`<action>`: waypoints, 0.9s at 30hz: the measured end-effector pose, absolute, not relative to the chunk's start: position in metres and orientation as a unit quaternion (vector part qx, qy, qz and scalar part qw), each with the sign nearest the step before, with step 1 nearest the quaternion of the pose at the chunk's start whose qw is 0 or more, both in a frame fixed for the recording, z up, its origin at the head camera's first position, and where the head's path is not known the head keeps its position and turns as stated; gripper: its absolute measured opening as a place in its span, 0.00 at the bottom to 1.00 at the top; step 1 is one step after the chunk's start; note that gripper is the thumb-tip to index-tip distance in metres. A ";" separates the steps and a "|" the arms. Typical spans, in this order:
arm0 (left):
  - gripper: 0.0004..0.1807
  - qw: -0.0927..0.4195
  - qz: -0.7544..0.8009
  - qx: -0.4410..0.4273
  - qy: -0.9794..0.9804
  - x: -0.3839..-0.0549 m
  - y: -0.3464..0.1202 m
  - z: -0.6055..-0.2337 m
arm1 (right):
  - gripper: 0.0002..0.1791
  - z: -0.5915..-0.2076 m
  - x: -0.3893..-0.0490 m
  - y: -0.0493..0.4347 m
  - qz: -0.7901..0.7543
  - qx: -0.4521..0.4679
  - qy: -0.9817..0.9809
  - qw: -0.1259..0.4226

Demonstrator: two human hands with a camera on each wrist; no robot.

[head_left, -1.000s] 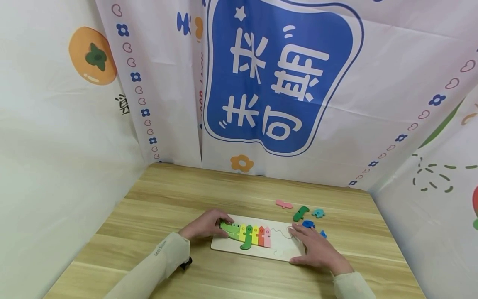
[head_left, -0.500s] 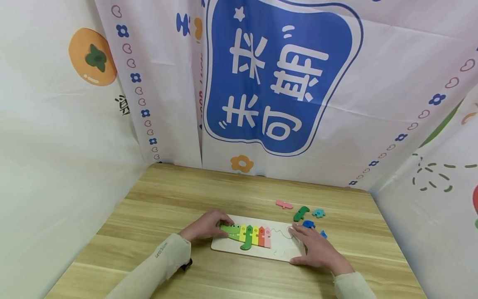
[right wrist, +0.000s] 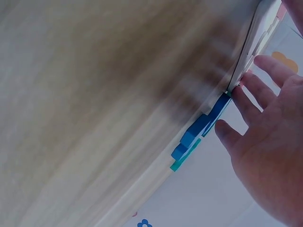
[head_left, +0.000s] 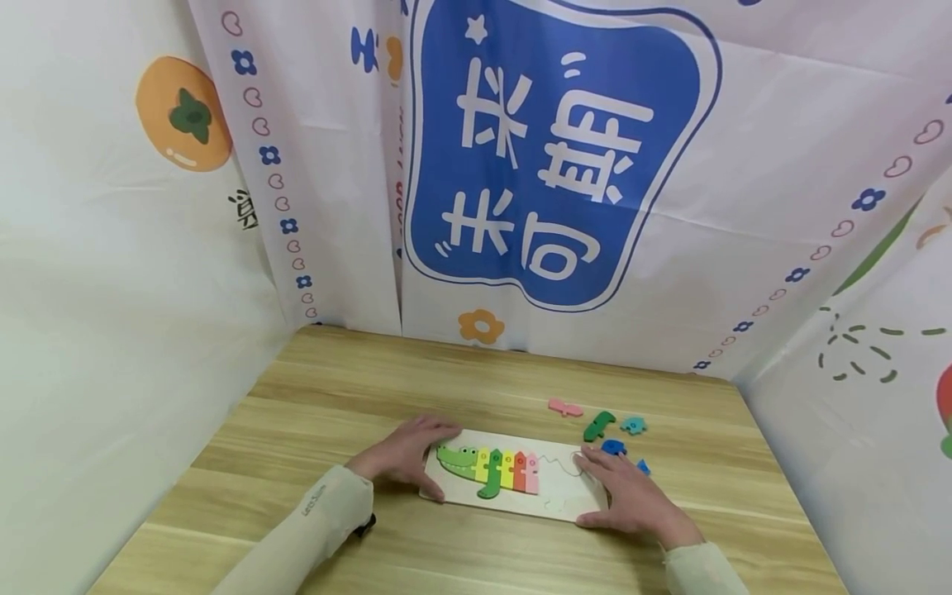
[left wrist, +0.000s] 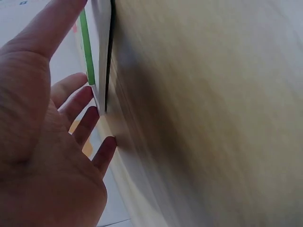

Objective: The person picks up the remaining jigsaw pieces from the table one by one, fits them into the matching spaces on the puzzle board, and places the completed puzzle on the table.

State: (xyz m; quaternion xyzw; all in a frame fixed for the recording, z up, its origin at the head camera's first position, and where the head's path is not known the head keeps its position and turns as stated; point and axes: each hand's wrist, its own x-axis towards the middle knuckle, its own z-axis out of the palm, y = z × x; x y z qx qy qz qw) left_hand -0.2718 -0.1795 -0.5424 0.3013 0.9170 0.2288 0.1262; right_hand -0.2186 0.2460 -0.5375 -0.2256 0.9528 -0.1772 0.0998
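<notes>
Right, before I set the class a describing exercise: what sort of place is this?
Probably a makeshift indoor activity booth, though the room beyond is hidden. Printed white sheets enclose a wood-grain table, where a crocodile puzzle board lies near loose pieces.

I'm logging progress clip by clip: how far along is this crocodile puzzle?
Done: the crocodile head, striped body pieces and green leg piece lie together on the board.
In hand: no loose piece; the left hand and right hand are at opposite board ends.
Left: the bare drawn outline, with pink, green, teal and blue pieces lying off the board.
</notes>
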 end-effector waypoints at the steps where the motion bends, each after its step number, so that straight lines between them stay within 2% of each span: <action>1: 0.62 0.129 0.224 0.304 0.917 -0.272 -0.180 -0.543 | 0.56 -0.537 -0.218 0.246 -0.179 -0.225 0.953 0.098; 11: 0.63 0.138 0.206 0.295 0.923 -0.275 -0.178 -0.547 | 0.52 -0.531 -0.227 0.246 -0.190 -0.206 0.957 0.080; 18: 0.62 0.136 0.205 0.293 0.924 -0.274 -0.179 -0.547 | 0.36 -0.532 -0.259 0.235 -0.218 -0.136 0.966 0.027; 27: 0.62 0.142 0.220 0.300 0.917 -0.272 -0.179 -0.543 | 0.31 -0.535 -0.308 0.205 -0.293 -0.044 0.955 -0.003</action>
